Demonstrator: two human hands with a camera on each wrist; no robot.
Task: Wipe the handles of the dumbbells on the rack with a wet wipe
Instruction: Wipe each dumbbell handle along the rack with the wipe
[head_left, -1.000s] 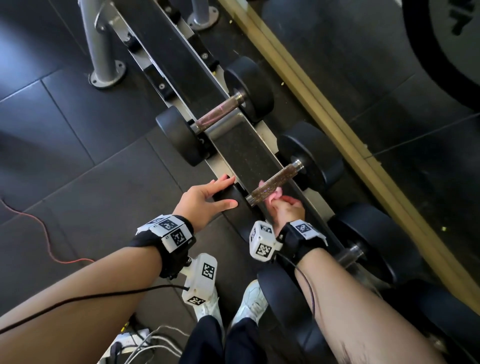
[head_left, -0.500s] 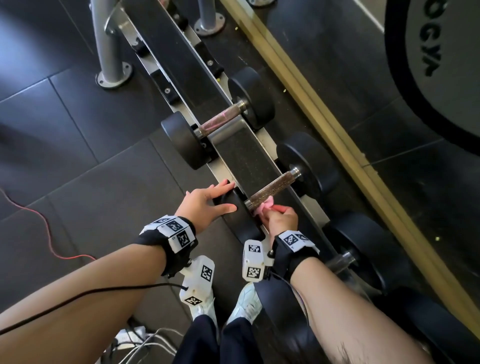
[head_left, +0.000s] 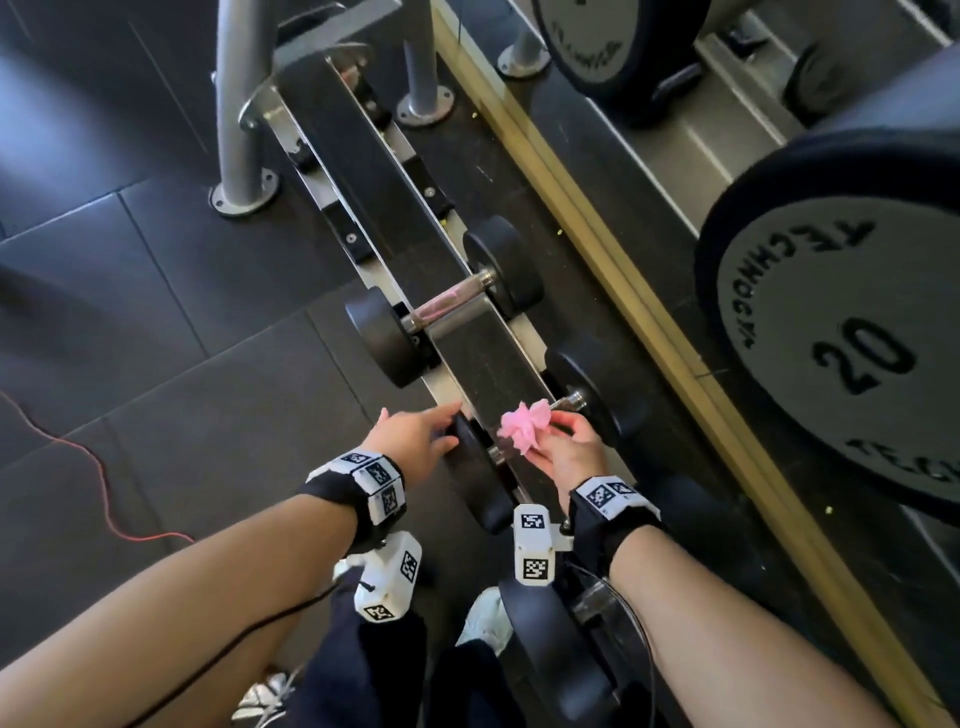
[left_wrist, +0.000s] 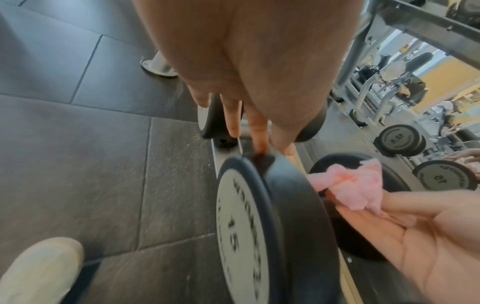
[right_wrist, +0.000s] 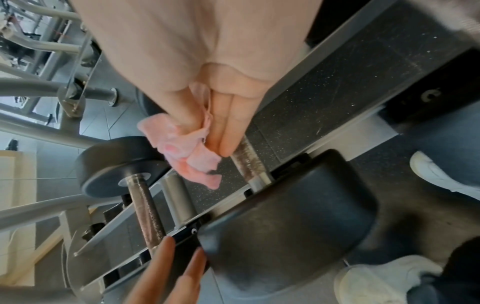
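1. The right hand (head_left: 571, 447) has its fingers and thumb curled around a bunched-up pink wet wipe (head_left: 524, 423), pinching it. The wipe sits just above the handle (right_wrist: 248, 162) of the nearest fully visible dumbbell, the 15 dumbbell (left_wrist: 259, 222). In the right wrist view it looks lifted clear of the bar, hanging off the fingertips (right_wrist: 226, 142).
2. The left hand (head_left: 415, 441) is flat with straight fingers, holding nothing. Its fingertips touch the top of the 15 dumbbell's front head, on the side away from the mirror.
3. Count, using the 15 dumbbell as the landmark: three dumbbells show on this rack (head_left: 363, 171) tier in the head view. That's the 15 itself, a smaller dumbbell (head_left: 447, 306) one slot farther along the rack, and a bigger one (head_left: 561, 649) one slot nearer the person, partly hidden by the right forearm. One wipe, two hands, two white shoes (right_wrist: 441, 174).
4. Just past the 15's back head is the mirror (head_left: 779, 260) with its wooden edge, showing a reflected plate marked 20.
5. Versus half a second ago: the wipe was pressed against the near end of the 15's handle, now it's off the bar and opened up more. The left hand hasn't really shifted from that front head. The view has tilted up, so more mirror and rack show.
6. A red cable (head_left: 104, 483) lies on the floor well to the left of the 15.
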